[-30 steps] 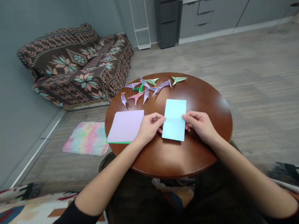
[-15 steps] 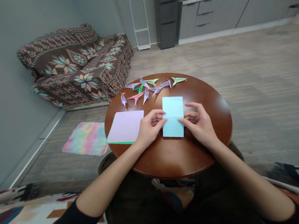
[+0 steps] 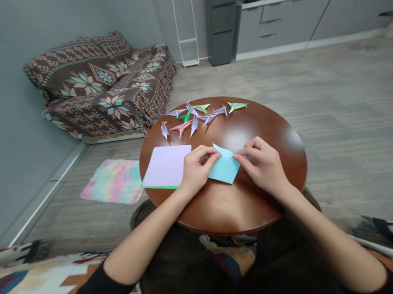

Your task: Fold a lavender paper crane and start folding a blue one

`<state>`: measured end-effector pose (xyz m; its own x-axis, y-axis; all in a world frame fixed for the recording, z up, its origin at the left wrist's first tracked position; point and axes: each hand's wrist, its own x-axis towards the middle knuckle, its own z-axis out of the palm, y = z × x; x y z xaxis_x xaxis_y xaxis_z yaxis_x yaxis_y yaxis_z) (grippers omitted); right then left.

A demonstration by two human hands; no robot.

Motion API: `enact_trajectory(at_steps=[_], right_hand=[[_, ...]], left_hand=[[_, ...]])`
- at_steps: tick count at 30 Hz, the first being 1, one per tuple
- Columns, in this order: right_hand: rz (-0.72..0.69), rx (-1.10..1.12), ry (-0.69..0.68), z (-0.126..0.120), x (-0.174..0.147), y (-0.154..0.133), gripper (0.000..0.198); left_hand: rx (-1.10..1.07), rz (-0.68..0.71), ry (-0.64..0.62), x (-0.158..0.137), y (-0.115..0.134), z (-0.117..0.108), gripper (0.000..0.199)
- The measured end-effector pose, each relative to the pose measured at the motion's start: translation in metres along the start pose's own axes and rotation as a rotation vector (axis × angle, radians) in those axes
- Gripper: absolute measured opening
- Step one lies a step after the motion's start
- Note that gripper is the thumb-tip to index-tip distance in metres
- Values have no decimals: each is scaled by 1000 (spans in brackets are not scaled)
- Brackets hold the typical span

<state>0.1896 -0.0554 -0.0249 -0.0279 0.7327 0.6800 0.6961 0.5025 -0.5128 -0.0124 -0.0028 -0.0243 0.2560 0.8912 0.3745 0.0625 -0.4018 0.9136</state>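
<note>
A light blue sheet of origami paper (image 3: 224,169), plain and partly folded, sits between the two hands at the middle of the round brown wooden table (image 3: 234,213), its lower part a smooth panel with a straight slanting bottom edge and its upper part a paler, bent flap rising to a point at the upper left. The left hand (image 3: 201,165) pinches its left edge between thumb and fingers, and the right hand (image 3: 260,161) pinches its right edge likewise, though whether the sheet touches the tabletop cannot be told.
</note>
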Motion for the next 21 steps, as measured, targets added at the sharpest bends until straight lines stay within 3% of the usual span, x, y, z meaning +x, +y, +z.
enact_trajectory(at_steps=[2, 4, 8, 11, 14, 21], right_hand=[[-4, 27, -7, 1, 1, -1, 11], [50, 78, 13, 1, 0, -2, 27], [393, 310, 123, 4, -5, 2, 28], [582, 602, -53, 7, -8, 4, 47], [591, 764, -204, 8, -5, 1, 49], [455, 624, -242, 4, 10, -14, 42]], left_hand=[[-50, -43, -6, 1, -1, 0, 15], [-119, -103, 28, 4, -4, 0, 17], [-368, -222, 132, 11, -13, 0, 22], [-480, -293, 155, 13, -19, 1, 27], [-469, -339, 67, 11, -19, 3, 32], [-475, -451, -227, 4, -8, 3, 40]])
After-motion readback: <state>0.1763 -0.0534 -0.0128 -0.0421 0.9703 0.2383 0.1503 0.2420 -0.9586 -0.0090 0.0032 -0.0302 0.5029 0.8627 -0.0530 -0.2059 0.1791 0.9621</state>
